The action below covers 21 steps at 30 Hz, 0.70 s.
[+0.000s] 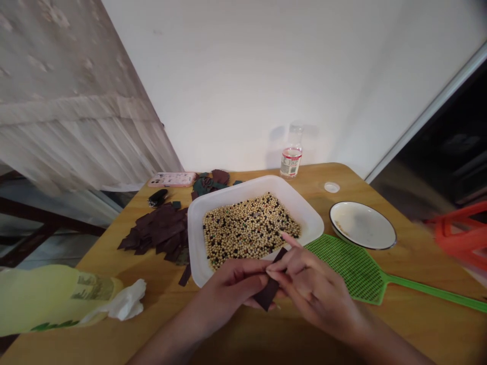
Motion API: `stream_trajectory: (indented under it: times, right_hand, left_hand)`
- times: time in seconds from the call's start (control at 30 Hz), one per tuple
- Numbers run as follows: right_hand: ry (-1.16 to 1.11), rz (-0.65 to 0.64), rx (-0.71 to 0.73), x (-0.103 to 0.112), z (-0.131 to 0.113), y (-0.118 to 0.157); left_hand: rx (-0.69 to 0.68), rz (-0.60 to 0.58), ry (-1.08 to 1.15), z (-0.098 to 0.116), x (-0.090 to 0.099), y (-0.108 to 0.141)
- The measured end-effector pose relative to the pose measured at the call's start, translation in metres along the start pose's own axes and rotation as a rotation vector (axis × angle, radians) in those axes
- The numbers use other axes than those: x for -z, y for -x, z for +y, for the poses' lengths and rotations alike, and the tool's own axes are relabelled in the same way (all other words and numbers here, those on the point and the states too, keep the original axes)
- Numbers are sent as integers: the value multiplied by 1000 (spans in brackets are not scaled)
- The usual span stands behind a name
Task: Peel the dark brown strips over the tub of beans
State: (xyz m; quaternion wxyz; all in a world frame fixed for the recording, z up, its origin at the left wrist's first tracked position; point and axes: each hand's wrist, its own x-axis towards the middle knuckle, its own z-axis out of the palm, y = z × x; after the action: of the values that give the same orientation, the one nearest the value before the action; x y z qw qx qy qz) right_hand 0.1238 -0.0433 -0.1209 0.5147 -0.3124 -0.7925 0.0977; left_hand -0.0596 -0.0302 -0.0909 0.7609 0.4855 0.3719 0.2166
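Observation:
My left hand (237,280) holds a small dark brown rectangular piece (268,294), thin and flat like sandpaper or stiff cloth. Thumb and index finger of my right hand (310,279) pinch at its upper part, close to my left thumb; anything tiny between the fingertips is hidden. Both hands are over the near edge of a white plastic tub (197,253). Small round cream and black bead-like grains (247,228), with a few coloured ones, cover its bottom. To the tub's left lies a heap of similar dark brown pieces (162,228).
Green scraps (207,185), a phone (171,179) and a black key fob (158,196) lie at the back left. A glass bottle (291,157), white cap (332,187), enamel plate (365,225) and green fly swatter (350,268) are rightward. A yellow tissue pack (57,296) lies at left.

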Motion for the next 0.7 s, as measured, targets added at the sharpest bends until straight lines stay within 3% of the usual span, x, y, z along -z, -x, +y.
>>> stream_trajectory:
  times: [0.13,0.27,0.37,0.5,0.7]
  right_hand:
    - [14,68,-23,-1,0,0]
    - [5,24,13,-1,3,3]
    - [40,112,-20,-1,5,3]
    - [21,17,27,-3,3,3]
    - [11,46,15,-4,3,7]
  left_hand:
    - [8,9,13,1,-1,0]
    - [4,16,47,-1,-1,-1]
    - [-15,37,111,-4,0,-1]
    - [-23,58,63,-6,2,-2]
    - [-24,78,60,-5,0,-3]
